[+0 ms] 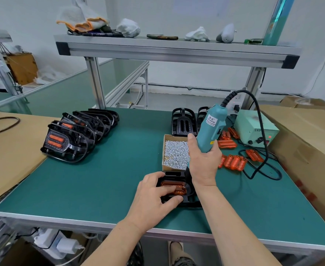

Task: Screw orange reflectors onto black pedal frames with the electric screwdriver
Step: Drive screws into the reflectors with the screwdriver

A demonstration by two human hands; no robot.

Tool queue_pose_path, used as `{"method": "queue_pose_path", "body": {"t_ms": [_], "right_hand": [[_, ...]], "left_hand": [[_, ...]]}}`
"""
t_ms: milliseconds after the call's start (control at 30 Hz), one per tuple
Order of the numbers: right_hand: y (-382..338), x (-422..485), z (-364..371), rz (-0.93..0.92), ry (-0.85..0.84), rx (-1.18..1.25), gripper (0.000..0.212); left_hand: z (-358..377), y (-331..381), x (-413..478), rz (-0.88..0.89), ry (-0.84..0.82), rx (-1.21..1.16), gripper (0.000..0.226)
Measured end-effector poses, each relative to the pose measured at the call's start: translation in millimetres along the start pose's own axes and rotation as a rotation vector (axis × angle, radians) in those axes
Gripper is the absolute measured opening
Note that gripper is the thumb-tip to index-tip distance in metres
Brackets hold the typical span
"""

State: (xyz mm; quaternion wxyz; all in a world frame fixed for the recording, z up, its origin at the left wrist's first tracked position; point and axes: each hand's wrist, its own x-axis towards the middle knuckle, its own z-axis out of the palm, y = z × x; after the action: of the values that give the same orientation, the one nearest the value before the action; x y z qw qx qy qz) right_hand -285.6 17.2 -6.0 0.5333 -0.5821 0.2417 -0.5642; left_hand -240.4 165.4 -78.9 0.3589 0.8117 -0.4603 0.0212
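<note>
A black pedal frame (179, 174) lies near the front of the green table, with an orange reflector (177, 187) set in it. My left hand (154, 196) presses the reflector down, fingers across it and thumb at the frame's near edge. My right hand (203, 162) grips a teal electric screwdriver (211, 127), held upright and tilted, its tip down at the frame's right side behind my wrist. A cardboard box of silver screws (175, 152) sits just behind the frame. Loose orange reflectors (232, 161) lie to the right.
A row of several pedal frames with reflectors (77, 139) stands at the left. Bare black frames (183, 121) stand at the back. The screwdriver's power unit (253, 129) and its looping cable (263, 169) are at the right, beside cardboard boxes (311, 143). A cardboard sheet (7, 150) covers the left.
</note>
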Motion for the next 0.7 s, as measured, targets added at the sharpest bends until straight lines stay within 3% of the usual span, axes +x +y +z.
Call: {"method": "queue_pose_path", "body": {"t_ms": [167,400,600,700], "right_hand": [[-4.4,0.1,-6.8,0.038,0.005,0.043,0.031],[-22.1,10.5,-18.9,0.011,-0.002,0.199,0.014],[-3.1,31.1,-40.8,0.374,0.36,0.357,0.035],[10.1,34.4,-56.4,0.543,0.444,0.386,0.041]], "left_hand": [[-0.9,0.1,0.3,-0.001,-0.019,0.022,0.058],[-3.9,4.0,-1.1,0.016,0.005,0.023,0.055],[-6.0,6.8,-4.7,0.067,0.013,0.058,0.049],[-6.6,7.0,-4.6,0.074,0.014,0.056,0.046]]}}
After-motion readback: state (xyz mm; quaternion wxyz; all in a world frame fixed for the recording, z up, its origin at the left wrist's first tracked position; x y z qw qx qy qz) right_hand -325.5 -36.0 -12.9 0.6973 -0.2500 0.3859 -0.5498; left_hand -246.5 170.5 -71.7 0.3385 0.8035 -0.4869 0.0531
